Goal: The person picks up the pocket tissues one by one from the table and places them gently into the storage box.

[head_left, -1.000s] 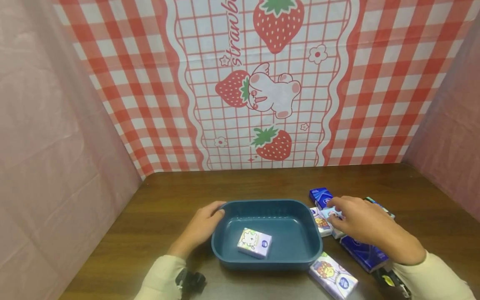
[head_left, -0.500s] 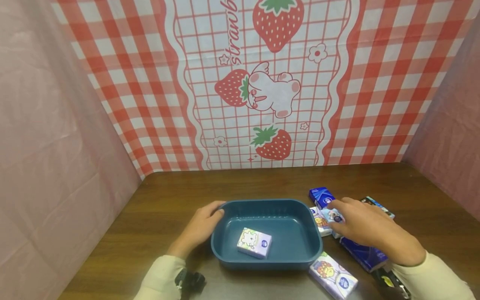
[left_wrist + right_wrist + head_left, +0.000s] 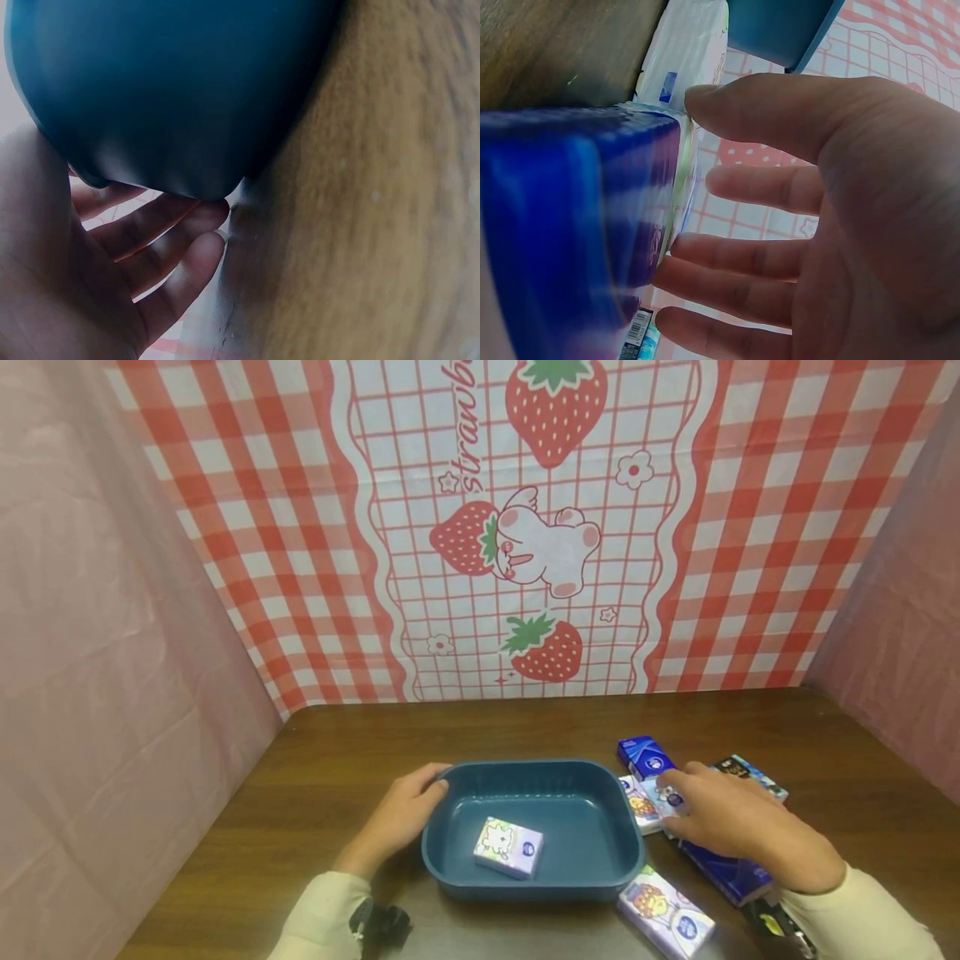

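A dark teal plastic basin (image 3: 585, 827) stands on the table with a lilac-and-white tissue pack (image 3: 508, 847) inside. My left hand (image 3: 405, 806) holds its left end, thumb at the rim; in the left wrist view the fingers lie against the outer wall (image 3: 180, 90). At right, my right hand (image 3: 723, 806) spreads over the packs, thumb and fingers apart around a light-blue tissue pack (image 3: 669, 795). In the right wrist view, the fairly straight fingers (image 3: 742, 259) reach to the pack edges, and the thumb (image 3: 765, 112) meets a white pack end (image 3: 682, 56).
Around the right hand lie a blue tissue pack (image 3: 643, 757), a cartoon-printed pack (image 3: 640, 806), a larger dark-blue pack (image 3: 727, 870) and a black-and-blue packet (image 3: 753, 774). A lilac cartoon pack (image 3: 666, 914) lies by the basin's front right corner. A checked strawberry cloth (image 3: 547, 527) hangs behind.
My right hand has shifted slightly and settled closer around the light-blue pack, showing more of the black-and-blue packet behind. The left hand and the basin stay in place.
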A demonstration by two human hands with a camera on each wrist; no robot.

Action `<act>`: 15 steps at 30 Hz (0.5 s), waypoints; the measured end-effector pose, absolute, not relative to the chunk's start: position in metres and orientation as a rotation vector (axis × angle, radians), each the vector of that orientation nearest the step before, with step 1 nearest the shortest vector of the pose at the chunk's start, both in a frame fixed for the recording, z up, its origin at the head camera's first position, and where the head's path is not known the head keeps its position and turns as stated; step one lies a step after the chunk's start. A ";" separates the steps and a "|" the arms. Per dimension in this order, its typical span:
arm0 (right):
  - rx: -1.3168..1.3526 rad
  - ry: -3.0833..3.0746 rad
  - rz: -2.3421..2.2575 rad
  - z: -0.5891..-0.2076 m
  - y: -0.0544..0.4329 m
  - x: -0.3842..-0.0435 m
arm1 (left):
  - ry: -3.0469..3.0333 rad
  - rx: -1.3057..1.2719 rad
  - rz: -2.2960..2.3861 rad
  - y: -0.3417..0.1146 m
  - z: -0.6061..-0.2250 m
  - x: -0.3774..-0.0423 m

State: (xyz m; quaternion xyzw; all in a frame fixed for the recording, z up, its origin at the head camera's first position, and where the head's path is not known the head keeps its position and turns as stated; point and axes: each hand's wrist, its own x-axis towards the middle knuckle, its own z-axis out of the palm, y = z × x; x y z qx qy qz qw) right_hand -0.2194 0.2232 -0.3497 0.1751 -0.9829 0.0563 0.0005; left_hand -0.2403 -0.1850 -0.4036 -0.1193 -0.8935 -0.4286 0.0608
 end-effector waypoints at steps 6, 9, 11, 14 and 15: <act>0.554 -3.076 0.175 -0.352 0.224 -0.220 | -2.701 -0.376 -1.303 -0.186 -0.404 -0.239; 0.552 -3.074 0.171 -0.353 0.223 -0.221 | -2.701 -0.374 -1.304 -0.186 -0.404 -0.239; 0.548 -3.075 0.166 -0.354 0.223 -0.221 | -2.702 -0.375 -1.299 -0.186 -0.404 -0.239; 0.538 -3.078 0.158 -0.355 0.222 -0.221 | -2.713 -0.358 -1.296 -0.185 -0.403 -0.239; 0.536 -3.080 0.155 -0.355 0.222 -0.222 | -2.717 -0.352 -1.297 -0.185 -0.403 -0.239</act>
